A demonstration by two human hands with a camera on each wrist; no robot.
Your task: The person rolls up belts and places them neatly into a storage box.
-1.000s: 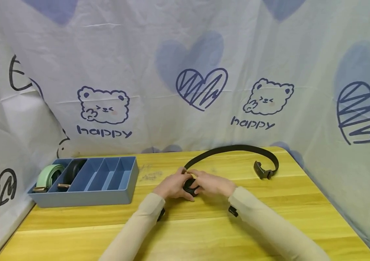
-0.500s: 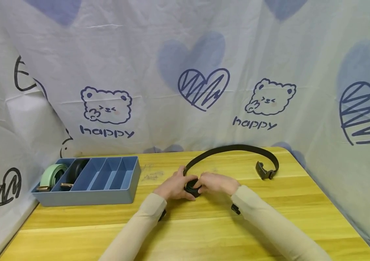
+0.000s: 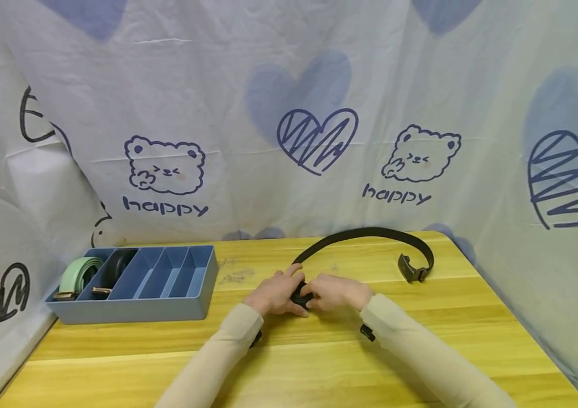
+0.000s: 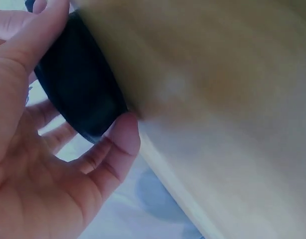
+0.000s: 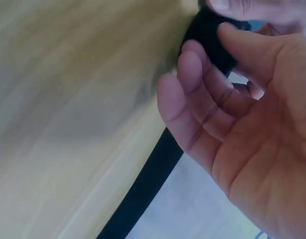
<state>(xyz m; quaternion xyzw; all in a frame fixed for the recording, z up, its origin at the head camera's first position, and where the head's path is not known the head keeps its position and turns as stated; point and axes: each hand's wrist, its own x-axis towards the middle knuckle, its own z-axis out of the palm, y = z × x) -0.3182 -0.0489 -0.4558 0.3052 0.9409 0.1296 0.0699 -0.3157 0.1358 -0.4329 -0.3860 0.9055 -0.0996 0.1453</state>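
A black belt [image 3: 370, 232] lies on the table, one end wound into a coil [image 3: 301, 296] and the rest arcing behind it to a dark buckle [image 3: 411, 269] at the right. My left hand [image 3: 280, 292] holds the coil from its left side, with a fingertip [image 4: 125, 132] at the coil's lower edge in the left wrist view. On the other side my right hand [image 3: 337, 290] pinches the coil. The right wrist view shows the strap [image 5: 148, 184] running away below that hand. Fingers hide part of the coil.
At the left stands a blue divided tray [image 3: 131, 310]. A rolled green belt [image 3: 77, 275] and a rolled black belt [image 3: 115, 269] sit in its left compartments. A patterned cloth [image 3: 248, 170] hangs behind the wooden table [image 3: 309, 368].
Both hands have stayed around the coil while their fingers shifted on it. The right fingers have curled in closer, and more of the coil is covered. Belt arc and buckle look nearly unchanged.
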